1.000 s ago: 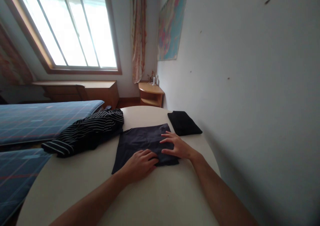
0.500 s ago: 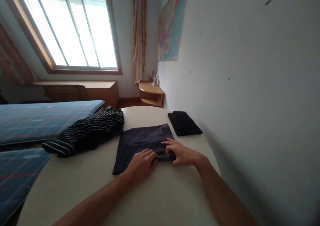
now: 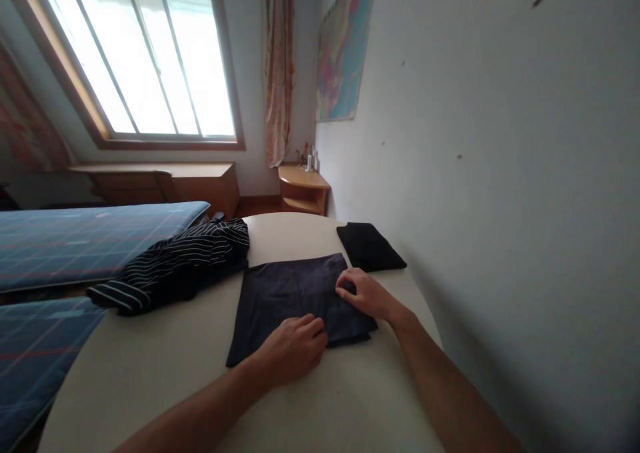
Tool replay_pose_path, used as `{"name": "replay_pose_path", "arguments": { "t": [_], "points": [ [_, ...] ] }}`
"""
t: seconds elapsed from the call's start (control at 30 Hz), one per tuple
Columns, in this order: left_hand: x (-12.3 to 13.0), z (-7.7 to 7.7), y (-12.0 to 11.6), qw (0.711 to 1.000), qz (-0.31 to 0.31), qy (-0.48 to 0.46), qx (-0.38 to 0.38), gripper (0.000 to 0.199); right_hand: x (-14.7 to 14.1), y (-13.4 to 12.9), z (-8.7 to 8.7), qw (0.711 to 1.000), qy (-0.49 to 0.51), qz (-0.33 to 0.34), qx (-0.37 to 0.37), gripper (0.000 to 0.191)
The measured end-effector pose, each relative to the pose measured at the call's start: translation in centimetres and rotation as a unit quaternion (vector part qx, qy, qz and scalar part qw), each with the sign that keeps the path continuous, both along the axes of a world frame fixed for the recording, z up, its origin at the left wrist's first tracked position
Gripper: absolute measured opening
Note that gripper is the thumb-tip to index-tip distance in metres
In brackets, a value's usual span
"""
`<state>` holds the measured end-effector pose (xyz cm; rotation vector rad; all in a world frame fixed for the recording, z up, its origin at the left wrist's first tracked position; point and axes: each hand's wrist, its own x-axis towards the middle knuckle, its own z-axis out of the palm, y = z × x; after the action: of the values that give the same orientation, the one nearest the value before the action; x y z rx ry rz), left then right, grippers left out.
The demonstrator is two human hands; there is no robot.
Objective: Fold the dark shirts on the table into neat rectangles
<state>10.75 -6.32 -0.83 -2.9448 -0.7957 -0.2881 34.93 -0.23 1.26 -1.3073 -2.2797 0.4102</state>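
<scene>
A dark navy folded garment (image 3: 285, 296) lies flat on the white table, its exact kind not plain. At its near edge, my left hand (image 3: 299, 347) has its fingers curled together over the cloth, the fingertips partly hidden. My right hand (image 3: 369, 295) rests on the garment's right side, fingers bent, with a gap between thumb and forefinger. Beyond that hand lies a black folded cloth (image 3: 371, 246). To the left, a black-and-white striped garment (image 3: 185, 259) is heaped loosely at the table's edge.
The round white table (image 3: 165, 366) stands close to a white wall (image 3: 500, 206) on the right. Blue plaid mattresses (image 3: 100, 239) are at the left. A corner shelf (image 3: 305, 179) and a wooden desk (image 3: 200, 179) stand at the back.
The navy garment's near and right edges have spread toward me and to the right. My left hand has come nearer and slightly right; my right hand has shifted right and a little away.
</scene>
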Motion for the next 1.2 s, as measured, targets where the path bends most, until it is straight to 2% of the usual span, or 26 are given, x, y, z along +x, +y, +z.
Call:
{"name": "replay_pose_path", "arguments": {
  "t": [0.13, 0.2, 0.23, 0.3, 0.37, 0.47, 0.53, 0.67, 0.73, 0.8, 0.87, 0.97, 1.07, 1.2],
  "points": [
    [0.3, 0.9, -0.9, 0.998, -0.042, -0.014, -0.052, 0.013, 0.3, 1.0, -1.8, 0.999, -0.005, -0.031, 0.017, 0.049],
    [0.1, 1.2, -0.4, 0.993, -0.043, -0.048, -0.096, 0.016, 0.5, 1.3, -2.6, 0.999, -0.035, -0.031, 0.004, 0.052],
    [-0.2, 1.2, 0.2, 0.991, -0.024, -0.071, -0.108, 0.018, 0.6, 1.4, -2.8, 0.998, -0.049, -0.031, 0.001, 0.051],
    [-1.2, 0.9, 1.8, 0.987, 0.062, -0.116, -0.096, 0.021, 0.7, 1.5, -3.0, 0.997, -0.065, -0.03, 0.002, 0.047],
    [-2.5, 0.2, 3.7, 0.972, 0.184, -0.133, -0.052, 0.035, 0.7, 1.4, -2.9, 0.997, -0.069, -0.032, 0.005, 0.045],
    [-4.7, -1.3, 6.4, 0.929, 0.357, -0.088, -0.046, 0.059, 0.6, 1.2, -2.6, 0.997, -0.069, -0.039, 0.01, 0.04],
    [-5.8, -2.1, 7.5, 0.91, 0.405, -0.057, -0.073, 0.066, 0.6, 1.1, -2.3, 0.997, -0.069, -0.045, 0.01, 0.038],
    [-6.5, -2.4, 7.9, 0.902, 0.423, -0.045, -0.076, 0.07, 0.3, 0.8, -2.0, 0.995, -0.073, -0.075, 0.0, 0.032],
    [-6.1, -2.0, 7.2, 0.909, 0.409, -0.058, -0.05, 0.07, 0.0, 0.8, -1.9, 0.99, -0.076, -0.115, -0.007, 0.027],
    [-5.2, -1.5, 6.0, 0.928, 0.364, -0.079, -0.027, 0.068, -0.2, 0.8, -1.9, 0.981, -0.076, -0.175, -0.014, 0.026],
    [-4.1, -0.9, 4.4, 0.952, 0.29, -0.096, -0.024, 0.066, -0.2, 0.8, -2.0, 0.967, -0.081, -0.241, -0.02, 0.029],
    [-2.3, -0.5, 1.8, 0.98, 0.169, -0.081, -0.067, 0.075, -0.1, 0.8, -2.0, 0.943, -0.109, -0.312, -0.032, 0.035],
    [-1.1, -0.6, 0.1, 0.989, 0.086, -0.039, -0.116, 0.081, -0.1, 0.6, -1.8, 0.933, -0.137, -0.331, -0.044, 0.04],
    [-0.6, -0.7, -1.0, 0.987, 0.059, -0.01, -0.152, 0.078, -0.6, 0.1, -1.2, 0.922, -0.181, -0.339, -0.058, 0.044]
  ]
}}
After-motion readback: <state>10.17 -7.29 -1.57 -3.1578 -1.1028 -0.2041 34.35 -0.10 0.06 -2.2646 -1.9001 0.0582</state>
